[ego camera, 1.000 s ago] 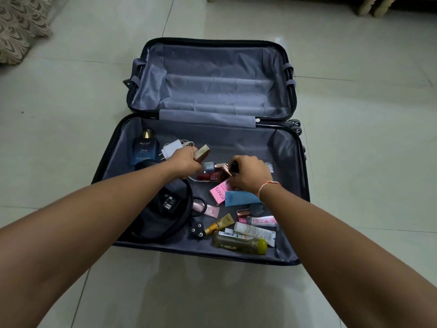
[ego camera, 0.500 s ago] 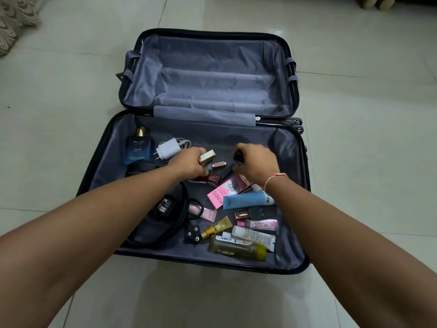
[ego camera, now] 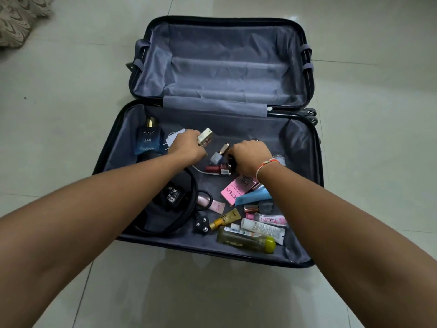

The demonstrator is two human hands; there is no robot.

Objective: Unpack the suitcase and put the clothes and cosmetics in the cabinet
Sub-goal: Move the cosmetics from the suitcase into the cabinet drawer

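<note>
An open dark suitcase (ego camera: 305,143) with grey lining lies on the floor; its far half is bare. My left hand (ego camera: 186,146) grips a small gold box (ego camera: 205,137). My right hand (ego camera: 250,157) curls round a dark item (ego camera: 233,162), mostly hidden, beside a grey-blue nail polish bottle (ego camera: 218,155) and a red lipstick tube (ego camera: 218,169). Nearer me lie a pink Pond's box (ego camera: 233,191), a blue tube (ego camera: 254,197), a gold tube (ego camera: 224,218), a white tube (ego camera: 262,229) and a yellow-capped bottle (ego camera: 246,241).
A blue perfume bottle (ego camera: 147,139) stands at the back left, with a white charger (ego camera: 171,138) behind my left hand. A black adapter (ego camera: 171,196), its cable and a black plug (ego camera: 201,223) lie at the front left. A patterned cloth (ego camera: 16,17) is at the top left.
My right hand has shifted slightly back and down onto the small items in the middle. My left hand keeps the gold box and has lifted it a little.
</note>
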